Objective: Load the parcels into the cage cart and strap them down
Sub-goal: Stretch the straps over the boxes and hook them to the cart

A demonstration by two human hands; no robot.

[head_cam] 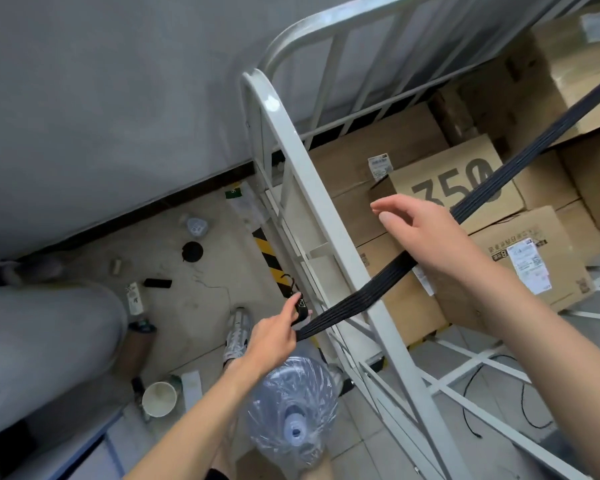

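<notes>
**Strapping stage: hook end awaits anchoring**

Loading is judged done and strapping is in hand. The black flat multi-strand elastic strap (329,318) is stretched from upper R across the brown cardboard parcels (430,143) and the side rail of the white tubular-metal cage cart (323,209). Its hook end is pinched in the left hand (274,330), outside the cart. The right hand (426,233) is spread over the strap, grip wide, nothing held; contact can't be told. Next, as judged: strap to be pulled taut & hook caught on a cage bar. In the cart, parcels are stacked, incl. one printed "350".
</notes>
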